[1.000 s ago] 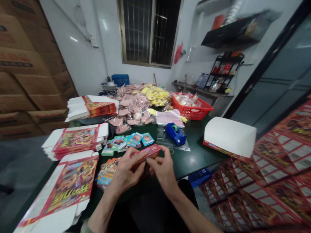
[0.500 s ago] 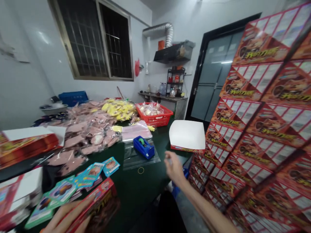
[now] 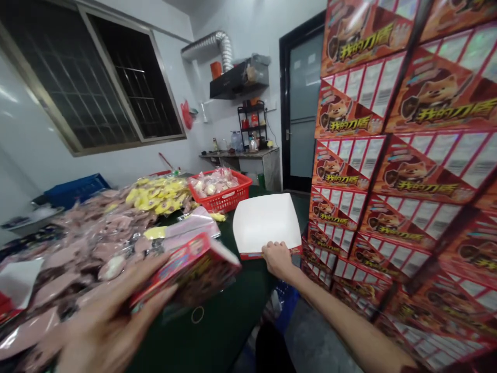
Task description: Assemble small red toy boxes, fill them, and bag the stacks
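Observation:
My left hand [image 3: 104, 321], blurred by motion, is closed around a small red printed box [image 3: 190, 269] held above the dark green table [image 3: 229, 321]. My right hand [image 3: 277, 259] reaches out to the right and grips the near edge of a larger box [image 3: 264, 223], white on top with a red printed rim, at the table's right edge.
Pink packets [image 3: 89, 243] and yellow packets [image 3: 159, 194] cover the table's left and middle. A red basket [image 3: 223, 194] of packets stands behind. A rubber band [image 3: 198, 314] lies near me. Stacked red printed cartons [image 3: 399, 155] form a wall on the right. A door [image 3: 301, 109] lies beyond.
My view swung right. My right hand let go of the small red box and went to the white-topped box, gripping its edge. My left hand carried the small box rightward.

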`<state>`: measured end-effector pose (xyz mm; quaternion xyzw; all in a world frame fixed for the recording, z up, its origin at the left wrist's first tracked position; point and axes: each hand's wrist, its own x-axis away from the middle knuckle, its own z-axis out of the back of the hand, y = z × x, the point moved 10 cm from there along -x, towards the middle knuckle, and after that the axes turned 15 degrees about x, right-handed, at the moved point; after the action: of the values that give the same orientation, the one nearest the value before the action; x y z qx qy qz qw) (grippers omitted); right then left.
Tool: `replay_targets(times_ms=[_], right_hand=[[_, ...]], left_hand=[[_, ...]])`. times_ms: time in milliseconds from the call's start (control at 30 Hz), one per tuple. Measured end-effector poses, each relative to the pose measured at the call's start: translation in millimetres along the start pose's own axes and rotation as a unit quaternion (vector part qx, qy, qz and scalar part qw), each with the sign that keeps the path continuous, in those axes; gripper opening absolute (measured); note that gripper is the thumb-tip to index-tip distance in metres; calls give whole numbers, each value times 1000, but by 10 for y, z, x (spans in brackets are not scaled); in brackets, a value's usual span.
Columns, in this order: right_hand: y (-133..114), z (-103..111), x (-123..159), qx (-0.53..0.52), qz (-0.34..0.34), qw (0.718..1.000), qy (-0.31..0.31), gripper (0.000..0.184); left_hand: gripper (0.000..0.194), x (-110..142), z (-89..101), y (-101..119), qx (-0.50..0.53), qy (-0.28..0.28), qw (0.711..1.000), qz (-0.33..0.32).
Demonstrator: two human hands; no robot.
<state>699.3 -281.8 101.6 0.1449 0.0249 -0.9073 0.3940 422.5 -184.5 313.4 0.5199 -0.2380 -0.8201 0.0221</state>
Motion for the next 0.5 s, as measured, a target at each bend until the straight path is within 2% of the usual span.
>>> replay_targets(times_ms=[33,67,100,167,267,367,500], right_hand=[[-46,-18,9,-1,6,1000,-8,19],[-77,-41,13,-2,12,1000,-16,19],[-95,-68,14,-3,18,1000,-25,19],[-106,-119,6,-6,27,999,-38,22],[-105,-154,-10,-9,41,998,-47,23],[-117,-144,-10,-17,55,997,-47,24],[-129,-174,10,-28,65,996,-53,28]], left_hand=[[38,-146,-362,8,27,-71,997,-30],[37,-273,-687,-5,66,-111,990,-50],[36,-383,-994,-14,98,-135,983,-78],[35,-564,-1586,-154,131,-158,975,-85],[36,-704,-2404,-372,121,-204,966,-100],[37,-782,-2963,-544,91,-235,962,-107],[36,-797,-3425,-637,0,-286,951,-119]])
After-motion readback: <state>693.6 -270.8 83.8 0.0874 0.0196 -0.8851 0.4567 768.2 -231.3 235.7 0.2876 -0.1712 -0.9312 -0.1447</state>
